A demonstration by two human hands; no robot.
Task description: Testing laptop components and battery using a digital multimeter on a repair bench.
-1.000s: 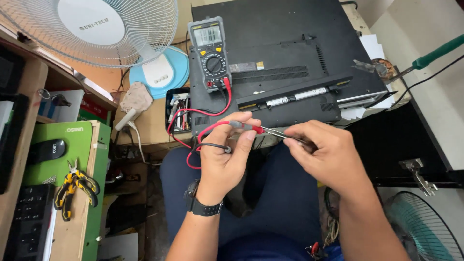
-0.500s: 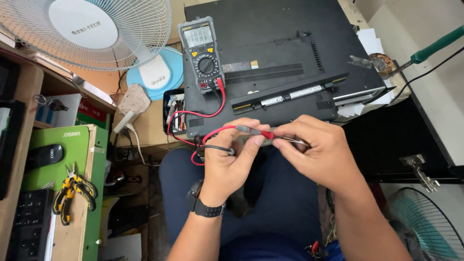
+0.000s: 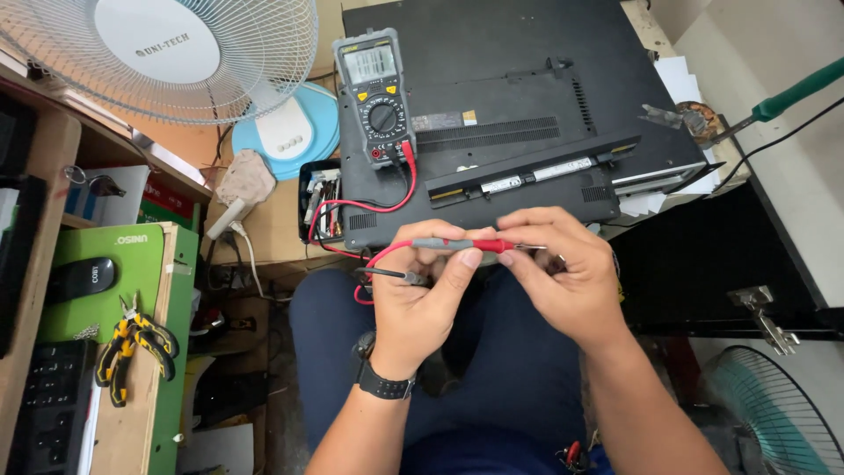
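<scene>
My left hand point(image 3: 422, 299) grips the red multimeter probe point(image 3: 462, 244) between thumb and fingers, and the black probe point(image 3: 391, 275) sticks out to the left from under the same hand. My right hand point(image 3: 563, 277) pinches the red probe's metal tip end; whether it holds a small part there is hidden. Red and black leads point(image 3: 352, 211) run up to a grey handheld multimeter point(image 3: 376, 92) that lies on an upturned black laptop point(image 3: 510, 97). Both hands hover over my lap, just in front of the laptop's near edge.
A white desk fan point(image 3: 167, 53) stands at the upper left. Yellow-handled pliers point(image 3: 132, 347) and a black mouse point(image 3: 79, 277) lie on a green surface at left. A green-handled soldering iron point(image 3: 791, 92) sits at upper right; another fan point(image 3: 782, 413) at lower right.
The hands stay together on the probes; the red probe now lies more level between them. The view has shifted slightly.
</scene>
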